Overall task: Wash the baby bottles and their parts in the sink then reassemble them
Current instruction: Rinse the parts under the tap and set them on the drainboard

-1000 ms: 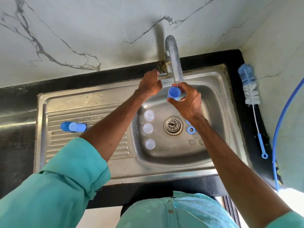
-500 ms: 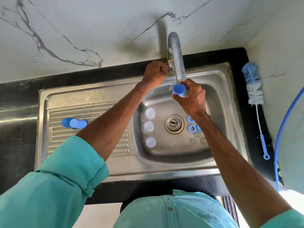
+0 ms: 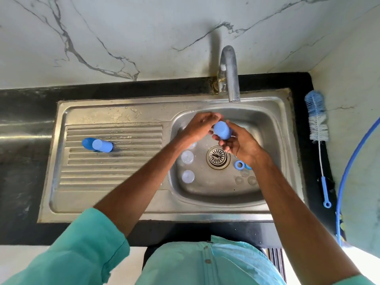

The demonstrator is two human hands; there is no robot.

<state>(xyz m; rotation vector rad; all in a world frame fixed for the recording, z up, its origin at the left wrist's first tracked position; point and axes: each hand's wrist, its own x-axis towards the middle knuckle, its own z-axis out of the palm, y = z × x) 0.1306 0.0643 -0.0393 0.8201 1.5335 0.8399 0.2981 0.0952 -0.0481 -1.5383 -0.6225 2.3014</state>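
Over the sink basin (image 3: 273, 128) both hands meet around a blue baby bottle (image 3: 222, 131). My right hand (image 3: 241, 146) cups it from below and the right, its closed bottom turned toward me. My left hand (image 3: 198, 127) grips its far left side with curled fingers. Two more blue bottles (image 3: 98, 145) lie on the ribbed drainboard. In the basin lie clear caps (image 3: 187, 157), blue screw rings (image 3: 239, 165) and clear nipples (image 3: 244, 178), partly hidden by my right wrist.
The steel tap (image 3: 230, 75) arches over the basin's back edge, with no water visible from its spout. The drain (image 3: 218, 157) sits mid-basin. A blue-and-white bottle brush (image 3: 316, 118) lies on the black counter at right, beside a blue hose (image 3: 349, 161).
My left hand left the tap's handle and came down onto the bottle. My right hand lowered the bottle from under the spout into the basin and turned it.
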